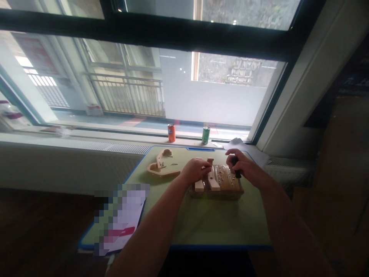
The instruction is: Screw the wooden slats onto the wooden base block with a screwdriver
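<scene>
The left hand [196, 170] has its fingertips on a wooden piece [213, 182] over the box [220, 196], right of centre towards the table's [207, 227] far edge—whether it grips, I cannot tell. The right hand [247, 167] grasps a black-handled tool [238, 174]. This looks like a positioning step; next calls for steady support. Curved wooden parts [167, 174] lie near the far-left corner; cans [171, 133] line the windowsill [187, 142].

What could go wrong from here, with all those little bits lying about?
The small loose pieces beside the curved wooden parts might roll away if the table gets bumped. The dark tool in the right hand could slip and catch the left hand, which is close by.
</scene>
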{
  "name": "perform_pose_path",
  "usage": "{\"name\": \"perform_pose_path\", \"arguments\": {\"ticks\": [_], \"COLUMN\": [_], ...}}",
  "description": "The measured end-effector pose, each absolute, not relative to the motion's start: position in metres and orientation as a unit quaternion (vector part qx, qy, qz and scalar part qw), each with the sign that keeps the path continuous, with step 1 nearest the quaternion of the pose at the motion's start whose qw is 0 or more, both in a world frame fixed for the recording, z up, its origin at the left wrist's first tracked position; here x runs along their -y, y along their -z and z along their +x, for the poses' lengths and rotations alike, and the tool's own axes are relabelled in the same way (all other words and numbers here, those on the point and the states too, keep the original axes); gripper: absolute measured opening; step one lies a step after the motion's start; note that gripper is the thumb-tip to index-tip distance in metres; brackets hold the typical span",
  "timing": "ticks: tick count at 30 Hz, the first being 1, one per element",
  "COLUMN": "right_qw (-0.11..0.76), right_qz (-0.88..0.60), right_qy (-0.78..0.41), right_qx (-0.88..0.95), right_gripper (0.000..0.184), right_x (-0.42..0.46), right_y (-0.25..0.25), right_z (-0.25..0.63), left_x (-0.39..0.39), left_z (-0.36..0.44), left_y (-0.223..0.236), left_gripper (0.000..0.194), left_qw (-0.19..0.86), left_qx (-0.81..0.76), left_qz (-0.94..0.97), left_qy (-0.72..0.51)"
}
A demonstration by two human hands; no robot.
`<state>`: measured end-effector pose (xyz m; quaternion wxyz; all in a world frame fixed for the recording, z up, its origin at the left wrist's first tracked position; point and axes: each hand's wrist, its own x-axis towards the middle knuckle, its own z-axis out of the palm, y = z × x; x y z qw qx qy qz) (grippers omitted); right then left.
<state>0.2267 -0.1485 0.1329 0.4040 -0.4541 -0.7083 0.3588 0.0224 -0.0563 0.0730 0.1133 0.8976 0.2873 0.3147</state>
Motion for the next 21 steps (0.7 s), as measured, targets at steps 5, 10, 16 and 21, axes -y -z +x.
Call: {"name": "perform_pose_path", "arguments": {"ticks": [5, 10, 16, 21], "right_qw": [0.318, 0.358, 0.356, 0.334], "right_qz": [-0.454, -0.468, -0.475, -0.519], "right_qy": [-0.276, -0.164, -0.102, -0.155], "right_qx": [0.785, 0.791, 0.798, 0.771], "right_gripper": [0.039, 0.028, 0.025, 0.017], "right_x": [0.135, 0.111, 0.088, 0.078], "right_y": [-0.194, -0.201, -0.176, -0.164], "right_z": [0.217, 0.206, 0.194, 0.201], "left_x": [0.057, 0.059, 0.060, 0.059], "left_z": [0.023, 0.023, 0.024, 0.026], "left_y": [-0.072, -0.072, -0.069, -0.068], "left_gripper": [0.019, 0.018, 0.020, 0.022], "left_qw": [0.143, 0.166, 0.191, 0.220], "left_qx": [-0.309, -0.323, -0.338, -0.349], "left_qz": [0.879, 0.867, 0.857, 0.846], "left_qy": [-0.333, -0.341, -0.339, -0.338]}}
